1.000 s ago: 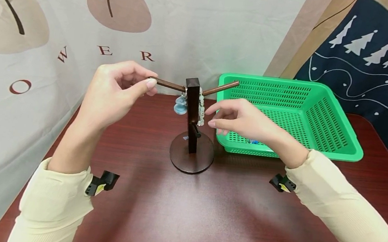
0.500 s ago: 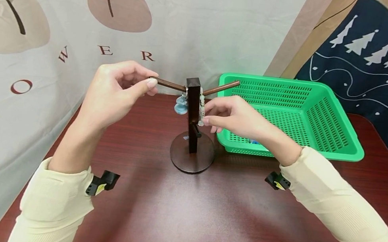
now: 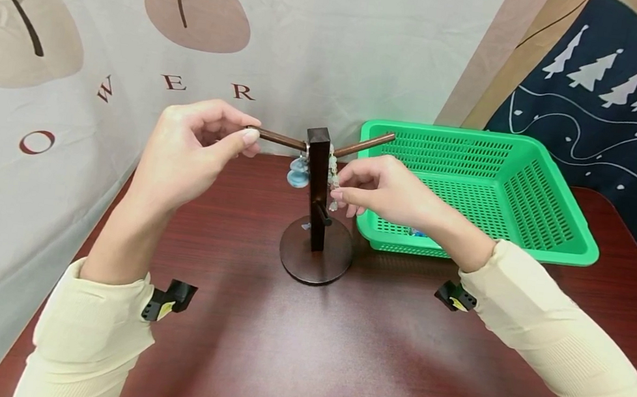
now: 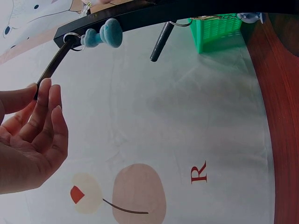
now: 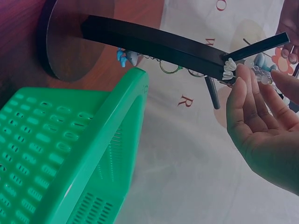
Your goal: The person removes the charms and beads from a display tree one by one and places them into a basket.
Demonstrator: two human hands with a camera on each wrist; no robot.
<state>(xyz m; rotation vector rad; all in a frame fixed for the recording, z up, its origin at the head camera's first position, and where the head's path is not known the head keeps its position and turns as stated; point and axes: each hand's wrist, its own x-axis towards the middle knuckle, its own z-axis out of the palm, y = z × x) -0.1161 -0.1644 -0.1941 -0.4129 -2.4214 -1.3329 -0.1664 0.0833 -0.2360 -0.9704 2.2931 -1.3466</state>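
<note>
A dark wooden stand with a round base and slanting pegs is on the table. My left hand pinches the tip of its left peg between thumb and fingers. A light-blue keychain pendant hangs by its metal ring from that same peg, close to the post. On the right peg hangs a pale beaded bracelet, with white flower-shaped beads against the post. My right hand pinches the bracelet's lower part between thumb and fingertips.
Behind my right hand stands a green perforated basket, with a small blue item inside. Another peg carries a ring and chain with a blue-grey figure. Printed cloths hang behind the reddish table.
My right hand has moved left to the bracelet and taken hold of it, drawing its lower end slightly right. The left hand stays on the peg tip.
</note>
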